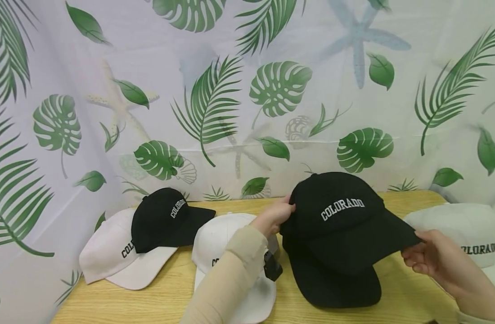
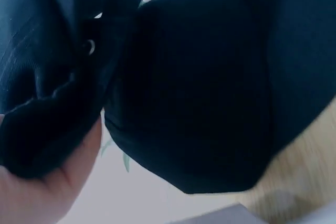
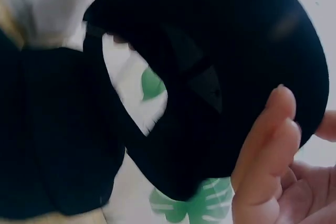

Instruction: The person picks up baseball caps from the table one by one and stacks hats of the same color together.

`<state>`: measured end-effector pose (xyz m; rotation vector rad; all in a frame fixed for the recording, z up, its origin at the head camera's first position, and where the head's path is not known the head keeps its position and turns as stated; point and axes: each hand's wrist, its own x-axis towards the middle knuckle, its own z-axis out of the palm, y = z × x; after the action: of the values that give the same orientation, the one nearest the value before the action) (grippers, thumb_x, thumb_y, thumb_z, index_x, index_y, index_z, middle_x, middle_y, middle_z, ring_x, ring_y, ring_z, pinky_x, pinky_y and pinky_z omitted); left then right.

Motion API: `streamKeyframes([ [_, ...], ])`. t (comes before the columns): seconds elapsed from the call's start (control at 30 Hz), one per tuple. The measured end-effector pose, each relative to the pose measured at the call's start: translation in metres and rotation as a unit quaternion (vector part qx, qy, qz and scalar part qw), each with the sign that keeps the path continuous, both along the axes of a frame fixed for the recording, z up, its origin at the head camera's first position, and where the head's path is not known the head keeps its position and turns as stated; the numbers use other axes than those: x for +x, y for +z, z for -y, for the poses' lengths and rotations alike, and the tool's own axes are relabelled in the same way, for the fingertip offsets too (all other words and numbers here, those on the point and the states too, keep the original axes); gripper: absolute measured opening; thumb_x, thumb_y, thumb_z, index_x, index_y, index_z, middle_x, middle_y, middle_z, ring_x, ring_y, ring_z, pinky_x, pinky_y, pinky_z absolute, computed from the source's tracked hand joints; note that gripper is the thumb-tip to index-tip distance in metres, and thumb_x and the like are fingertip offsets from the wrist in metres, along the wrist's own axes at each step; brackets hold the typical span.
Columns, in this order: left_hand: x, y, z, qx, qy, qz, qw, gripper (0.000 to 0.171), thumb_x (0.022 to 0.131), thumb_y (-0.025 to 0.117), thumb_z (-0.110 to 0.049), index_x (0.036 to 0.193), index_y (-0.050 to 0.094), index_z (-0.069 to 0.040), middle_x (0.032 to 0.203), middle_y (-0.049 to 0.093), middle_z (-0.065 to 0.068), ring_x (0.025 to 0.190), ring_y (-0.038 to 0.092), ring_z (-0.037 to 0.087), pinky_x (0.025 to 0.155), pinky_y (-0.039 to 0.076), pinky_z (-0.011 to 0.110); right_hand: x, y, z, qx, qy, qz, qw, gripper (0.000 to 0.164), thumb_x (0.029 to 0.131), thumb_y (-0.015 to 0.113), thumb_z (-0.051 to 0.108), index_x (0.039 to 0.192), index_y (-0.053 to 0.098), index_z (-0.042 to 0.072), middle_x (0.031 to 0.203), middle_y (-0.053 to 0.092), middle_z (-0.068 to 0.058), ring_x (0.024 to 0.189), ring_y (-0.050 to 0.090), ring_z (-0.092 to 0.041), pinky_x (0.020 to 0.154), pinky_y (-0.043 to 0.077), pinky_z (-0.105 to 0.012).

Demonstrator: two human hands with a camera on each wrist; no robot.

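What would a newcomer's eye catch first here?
The black COLORADO cap held up right of centre, left hand at its back, right hand gripping its brim. Then the white cloth with bold green leaves hanging behind the table. At left, another black cap overlaps a pale pink cap.

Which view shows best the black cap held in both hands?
The head view: the black COLORADO cap shows crown, lettering and brim clearly. Left wrist shows only a cropped part; right wrist shows its underside and inside.

2 arms [image 1: 225,279] reach forward; left hand [image 1: 274,216] grips, right hand [image 1: 439,256] pinches between thumb [image 3: 328,127] and fingers [image 3: 262,166].
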<state>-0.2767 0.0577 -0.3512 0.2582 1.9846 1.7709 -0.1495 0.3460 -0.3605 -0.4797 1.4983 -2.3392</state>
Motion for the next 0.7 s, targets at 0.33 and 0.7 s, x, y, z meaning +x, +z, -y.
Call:
streamKeyframes([
  [0.33,0.003,-0.013,0.003,-0.272,-0.042,-0.139,0.9512,0.043,0.091,0.035,-0.003,0.133,0.032,0.002,0.133,0.037,0.015,0.122,0.034,0.025,0.098,0.028,0.033,0.000,-0.010,0.013,0.458,-0.115,0.029,0.881,0.043,0.095,0.032,0.028,0.065,0.056,0.009,0.058,0.054,0.002,0.052,0.052,-0.009,0.052,0.046,-0.025],
  [0.7,-0.001,-0.012,-0.011,-0.489,-0.042,-0.214,0.8444,0.021,0.090,0.045,-0.006,0.109,0.053,-0.007,0.094,0.055,0.004,0.078,0.051,0.015,0.064,0.037,0.026,0.001,-0.036,0.037,0.598,-0.051,-0.124,0.790,0.027,0.089,0.051,0.025,0.069,0.044,0.008,0.055,0.047,-0.001,0.049,0.051,-0.015,0.046,0.039,-0.027],
])
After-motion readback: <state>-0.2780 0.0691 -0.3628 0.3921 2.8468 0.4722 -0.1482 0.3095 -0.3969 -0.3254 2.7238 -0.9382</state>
